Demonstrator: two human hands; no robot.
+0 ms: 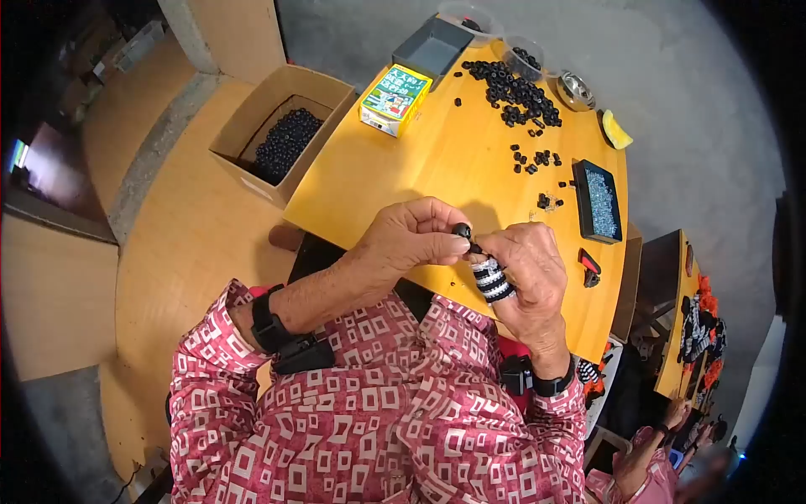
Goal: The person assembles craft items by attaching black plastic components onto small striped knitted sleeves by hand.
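Observation:
Near the table's front edge, my left hand (411, 236) pinches a small round black part (461, 230) between thumb and fingers. Close beside it, my right hand (533, 273) has its fingers closed at a second small dark piece (475, 248), partly hidden by the fingertips. A black-and-white striped band (492, 280) is wrapped around a finger of my right hand. The fingertips of both hands nearly meet. Beyond them on the yellow table (437, 151) lie several small black parts (529, 160).
A cardboard box (231, 143) of black parts stands at the left. On the table are a green-yellow box (395, 99), a grey tray (432, 49), a black tray (585, 202) of small clear pieces, a metal bowl (574, 89) and a red-black tool (590, 267). Another person's arm (642, 470) shows lower right.

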